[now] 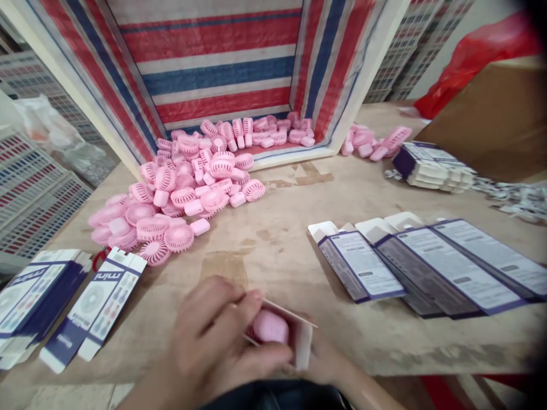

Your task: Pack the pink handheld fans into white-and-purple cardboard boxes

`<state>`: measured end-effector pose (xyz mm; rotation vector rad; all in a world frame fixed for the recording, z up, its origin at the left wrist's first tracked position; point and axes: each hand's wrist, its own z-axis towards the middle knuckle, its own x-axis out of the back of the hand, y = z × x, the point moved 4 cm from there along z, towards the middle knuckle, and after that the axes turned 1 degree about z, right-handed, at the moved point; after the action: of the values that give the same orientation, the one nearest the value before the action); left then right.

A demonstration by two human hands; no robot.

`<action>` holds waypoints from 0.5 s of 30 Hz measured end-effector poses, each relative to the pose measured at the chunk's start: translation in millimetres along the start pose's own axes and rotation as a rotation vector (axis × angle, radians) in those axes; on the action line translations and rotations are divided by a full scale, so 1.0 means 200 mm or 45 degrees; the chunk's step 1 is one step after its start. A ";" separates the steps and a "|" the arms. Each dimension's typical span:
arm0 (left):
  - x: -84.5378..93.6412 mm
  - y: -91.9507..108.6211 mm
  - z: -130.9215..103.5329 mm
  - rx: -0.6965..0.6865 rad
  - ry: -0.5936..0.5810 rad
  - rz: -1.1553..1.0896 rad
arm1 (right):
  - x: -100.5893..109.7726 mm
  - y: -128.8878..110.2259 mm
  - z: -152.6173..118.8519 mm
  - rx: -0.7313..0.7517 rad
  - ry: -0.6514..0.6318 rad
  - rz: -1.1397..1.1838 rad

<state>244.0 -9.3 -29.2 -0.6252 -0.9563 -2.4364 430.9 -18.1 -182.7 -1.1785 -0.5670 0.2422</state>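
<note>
My left hand (217, 336) grips a pink mini fan (270, 327) by its handle end, which sits in the open mouth of a small white carton (302, 336). My right hand (327, 359) is mostly hidden behind the carton and holds it from the right. Both hands are low at the near edge of the wooden table (282, 239). A big heap of pink mini fans (179, 193) lies to the upper left, spilling out of a striped-lined box (222, 68).
Filled white-and-purple cartons (427, 262) lie side by side at the right. Flat unfolded cartons (94, 307) sit at the left edge. A few more pink fans (371, 142) and a stack of cartons (431, 165) lie at the back right, beside a brown cardboard box (491, 119).
</note>
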 end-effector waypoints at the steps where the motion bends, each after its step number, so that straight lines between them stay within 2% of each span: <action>1: 0.01 -0.03 -0.03 0.033 0.017 -0.007 | 0.00 0.01 0.00 0.024 -0.005 0.023; 3: 0.03 -0.09 -0.08 0.192 -0.061 -0.059 | -0.01 0.04 -0.01 0.030 -0.017 0.015; 5: -0.01 -0.17 -0.12 0.417 -0.351 -0.196 | -0.02 0.06 -0.01 -0.027 -0.013 0.017; 7: -0.08 -0.25 -0.10 0.586 -0.633 -0.284 | -0.01 0.05 -0.01 -0.089 0.018 0.047; 8: -0.10 -0.31 -0.06 0.655 -0.651 -0.275 | -0.01 0.04 0.00 -0.099 0.020 0.022; 10: -0.15 -0.43 0.06 0.763 -0.557 -0.217 | -0.03 0.00 0.01 -0.036 -0.040 -0.115; 12: -0.28 -0.52 0.18 0.826 -0.543 -0.250 | -0.06 -0.04 0.02 0.140 -0.102 -0.292; 13: -0.38 -0.53 0.22 0.839 -0.606 -0.317 | -0.07 -0.06 0.02 0.224 -0.108 -0.352; 15: -0.62 -0.48 0.25 0.836 -0.740 -0.466 | -0.09 -0.07 0.03 0.296 -0.091 -0.418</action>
<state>303.4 118.6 -114.3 -0.9839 -2.1411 -2.0233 411.5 -25.9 -173.5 -0.8397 -0.7640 0.0670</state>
